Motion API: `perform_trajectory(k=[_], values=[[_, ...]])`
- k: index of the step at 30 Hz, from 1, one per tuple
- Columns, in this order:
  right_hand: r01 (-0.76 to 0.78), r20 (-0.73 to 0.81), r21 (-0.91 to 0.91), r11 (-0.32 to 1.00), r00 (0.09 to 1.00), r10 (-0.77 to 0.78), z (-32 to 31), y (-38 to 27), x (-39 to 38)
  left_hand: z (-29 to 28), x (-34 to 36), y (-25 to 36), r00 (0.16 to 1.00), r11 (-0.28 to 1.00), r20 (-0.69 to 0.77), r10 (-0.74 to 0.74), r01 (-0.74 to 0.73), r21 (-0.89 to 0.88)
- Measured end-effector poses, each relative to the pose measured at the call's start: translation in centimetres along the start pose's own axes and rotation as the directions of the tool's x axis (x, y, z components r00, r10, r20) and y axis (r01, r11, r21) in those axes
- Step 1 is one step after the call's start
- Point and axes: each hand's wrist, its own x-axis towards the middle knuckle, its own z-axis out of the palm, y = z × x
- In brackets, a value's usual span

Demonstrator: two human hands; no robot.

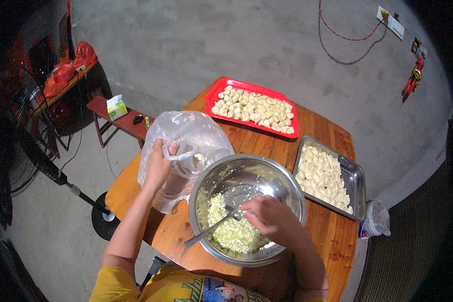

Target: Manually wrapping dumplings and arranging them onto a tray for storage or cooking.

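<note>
My left hand (160,163) is closed on the edge of a clear plastic bag (186,131), which lies on the table against the left side of a large steel mixing bowl (298,194). A little pale stuff shows inside the bag. Chopped pale-green vegetable filling (239,235) fills the near left part of the bowl. A metal spoon (206,235) rests in it, its handle over the near left rim. Over the filling, beside the spoon's head, my right hand (272,219) has its fingers curled together; what they hold, if anything, is hidden.
A red tray (219,95) of dumplings stands at the table's back, and a steel tray (356,181) of dumplings at the right. The wooden table (332,241) has a plastic tub (376,219) beyond its right edge. Left are a standing fan (73,189) and a red bench (98,105).
</note>
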Motion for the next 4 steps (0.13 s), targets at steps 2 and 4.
perform_trajectory(k=[2,4], values=[[0.021,0.001,0.003,1.0,1.0,-0.021,0.3,0.2,0.1,1.4,-0.4,-0.2,0.993,0.919,-0.052,-0.104,0.076,-0.387],[0.035,0.043,-0.037,0.999,0.999,-0.033,0.5,0.5,0.0,1.2,-0.6,-1.2,0.953,0.487,0.142,-0.266,0.26,-0.833]])
